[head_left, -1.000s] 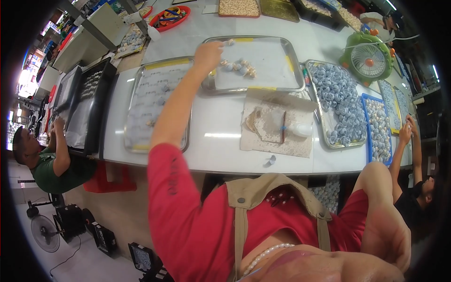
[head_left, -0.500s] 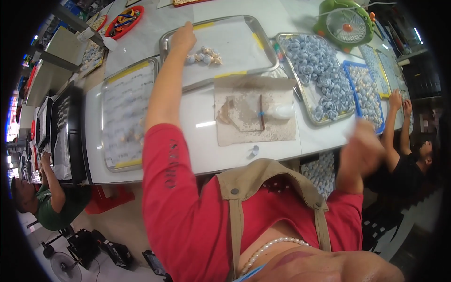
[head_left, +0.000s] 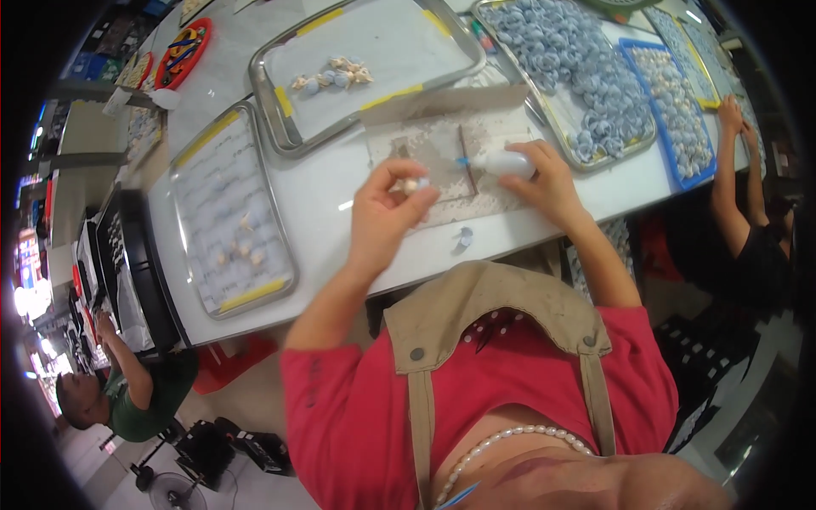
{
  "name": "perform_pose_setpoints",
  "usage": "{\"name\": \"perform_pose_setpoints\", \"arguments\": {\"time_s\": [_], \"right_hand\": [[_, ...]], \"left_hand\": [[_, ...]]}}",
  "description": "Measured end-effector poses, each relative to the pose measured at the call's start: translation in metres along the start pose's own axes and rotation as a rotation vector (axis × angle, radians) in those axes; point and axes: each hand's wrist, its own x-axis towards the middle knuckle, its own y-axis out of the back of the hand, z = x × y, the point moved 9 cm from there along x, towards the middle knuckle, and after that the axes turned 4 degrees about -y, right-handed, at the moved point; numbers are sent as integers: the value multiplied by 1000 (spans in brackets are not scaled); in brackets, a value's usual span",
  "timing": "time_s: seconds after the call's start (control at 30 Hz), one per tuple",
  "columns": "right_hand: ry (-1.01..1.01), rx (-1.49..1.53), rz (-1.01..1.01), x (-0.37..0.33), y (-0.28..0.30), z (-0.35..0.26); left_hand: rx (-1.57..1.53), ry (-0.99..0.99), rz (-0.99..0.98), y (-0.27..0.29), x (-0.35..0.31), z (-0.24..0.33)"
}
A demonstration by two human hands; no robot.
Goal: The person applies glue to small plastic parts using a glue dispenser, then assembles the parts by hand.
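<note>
Where the left hand (head_left: 381, 212) pinches: small cream-and-blue piece (head_left: 410, 184), between thumb and fingertips.
Cardboard (head_left: 384, 143): just beyond the left hand.
White bottle (head_left: 508, 163): right of that hand, on its side.
Right hand (head_left: 551, 185): thumb and fingers around the bottle's base.

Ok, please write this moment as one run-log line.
left hand: pinching small pale piece; right hand: holding white bottle over cardboard; beyond: metal tray, clustered pieces
</note>
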Motion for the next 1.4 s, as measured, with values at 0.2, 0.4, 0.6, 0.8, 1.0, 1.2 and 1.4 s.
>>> {"name": "perform_pose_setpoints", "arguments": {"time_s": [0.2,0.4,0.6,0.8,1.0,1.2,1.4], "right_hand": [[-228,404,63,-27,8,20],[-222,745,115,-53,32,-2],[-147,688,127,-66,49,-22],[91,283,181,-61,62,-54],[240,85,223,-57,62,-85],[243,34,226,-54,59,-93],[265,6,220,-55,56,-96]], "left_hand": [[-366,135,55,-49,-23,-35],[-289,110,35,-52,-32,-44],[-294,42,69,-59,-36,-41],[-179,79,31,-60,-39,-36],[-96,56,31,-54,-41,-37],[-93,31,50,-52,-41,-35],[-67,24,38,-52,-42,-36]]}}
